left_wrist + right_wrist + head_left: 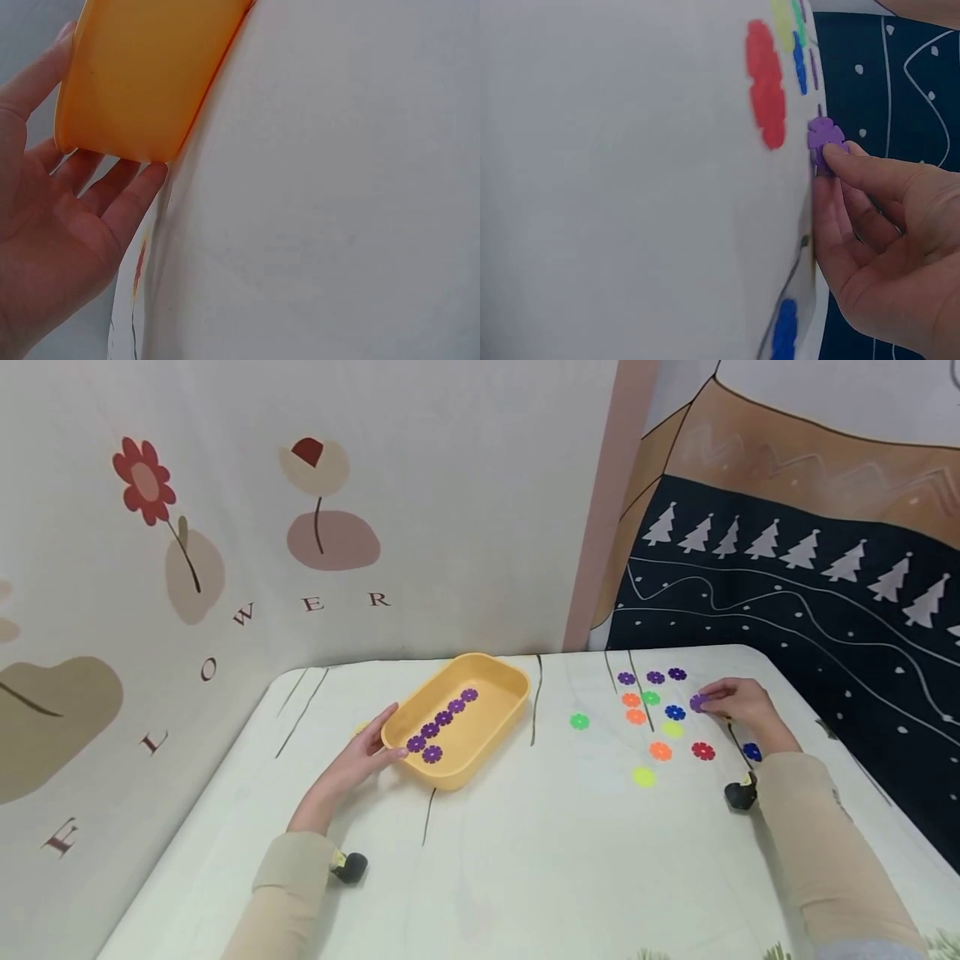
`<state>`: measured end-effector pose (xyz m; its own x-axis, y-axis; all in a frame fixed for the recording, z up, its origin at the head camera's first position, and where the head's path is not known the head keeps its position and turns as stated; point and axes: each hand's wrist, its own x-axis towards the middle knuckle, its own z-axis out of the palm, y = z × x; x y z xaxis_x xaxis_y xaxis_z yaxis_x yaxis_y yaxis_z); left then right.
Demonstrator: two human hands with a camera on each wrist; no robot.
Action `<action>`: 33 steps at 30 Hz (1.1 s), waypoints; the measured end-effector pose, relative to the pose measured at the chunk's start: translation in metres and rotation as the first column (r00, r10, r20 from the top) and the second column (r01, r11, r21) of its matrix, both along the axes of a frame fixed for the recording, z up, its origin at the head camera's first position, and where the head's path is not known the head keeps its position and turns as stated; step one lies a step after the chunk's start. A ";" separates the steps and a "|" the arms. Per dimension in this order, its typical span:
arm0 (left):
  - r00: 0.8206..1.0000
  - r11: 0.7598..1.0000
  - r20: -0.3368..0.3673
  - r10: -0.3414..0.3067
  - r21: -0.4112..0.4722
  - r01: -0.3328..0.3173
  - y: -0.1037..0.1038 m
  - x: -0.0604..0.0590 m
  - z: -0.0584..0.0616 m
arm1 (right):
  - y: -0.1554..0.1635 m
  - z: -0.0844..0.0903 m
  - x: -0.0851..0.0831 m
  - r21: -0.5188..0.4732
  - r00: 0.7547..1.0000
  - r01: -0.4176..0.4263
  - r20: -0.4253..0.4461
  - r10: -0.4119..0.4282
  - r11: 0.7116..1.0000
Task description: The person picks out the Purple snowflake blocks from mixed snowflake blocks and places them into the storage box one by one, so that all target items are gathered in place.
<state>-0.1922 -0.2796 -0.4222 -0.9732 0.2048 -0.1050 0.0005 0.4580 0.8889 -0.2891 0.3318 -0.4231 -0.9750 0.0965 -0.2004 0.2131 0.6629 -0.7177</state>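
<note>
In the head view my left hand [367, 752] grips the near-left end of a yellow plastic tray [501, 745], thumb at the rim. The left wrist view shows its fingers [135, 202] against the outside of the tray [142, 82]. Inside lie several purple flower-shaped discs [444, 718] in a slanting row, with one more purple disc [432, 754] beside the row's near end. Over at the right, my right hand [738, 703] pinches a purple flower-shaped disc [825, 141] between thumb and fingers, just above the table.
Loose flower discs are scattered left of the right hand: purple [656, 677], orange [635, 717], green [580, 722], yellow [644, 777], red [702, 751] and blue [675, 712]. Another blue disc [752, 752] lies near the right wrist. Printed cloth hangs behind the white table [525, 868].
</note>
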 end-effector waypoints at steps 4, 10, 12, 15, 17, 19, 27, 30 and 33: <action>1.000 1.000 0.000 -0.006 0.007 0.006 0.002 -0.002 0.001 | -0.004 0.009 -0.002 -0.026 1.000 0.011 -0.012 -0.012 1.000; 1.000 1.000 -0.001 -0.010 0.004 0.010 0.005 -0.004 0.003 | -0.013 0.015 -0.020 -0.028 0.997 -0.012 -0.080 0.010 1.000; 1.000 1.000 -0.004 -0.013 0.004 0.013 0.006 -0.005 0.003 | -0.011 0.006 -0.036 -0.036 0.994 -0.017 -0.111 0.013 0.999; 1.000 1.000 -0.002 -0.010 0.003 0.010 0.007 -0.007 0.002 | -0.017 0.000 -0.051 -0.074 0.989 -0.029 -0.144 0.018 0.997; 1.000 1.000 0.001 -0.007 0.004 0.007 0.007 -0.008 0.002 | -0.037 0.021 -0.041 -0.098 0.987 -0.083 -0.143 0.068 0.992; 1.000 1.000 0.003 -0.007 0.004 0.007 0.007 -0.009 0.001 | -0.062 0.045 -0.027 -0.109 0.984 -0.126 -0.136 0.111 0.986; 1.000 1.000 0.006 -0.006 -0.028 0.006 0.000 -0.002 -0.001 | -0.151 0.075 -0.011 -0.136 0.956 -0.278 -0.136 0.260 0.951; 1.000 0.999 -0.002 -0.010 -0.034 0.009 -0.002 -0.001 0.000 | -0.180 0.077 -0.014 -0.202 0.946 -0.316 -0.143 0.291 0.927; 1.000 0.999 0.001 -0.009 -0.043 0.009 -0.001 -0.001 0.000 | -0.207 0.078 -0.011 -0.254 0.931 -0.362 -0.152 0.332 0.897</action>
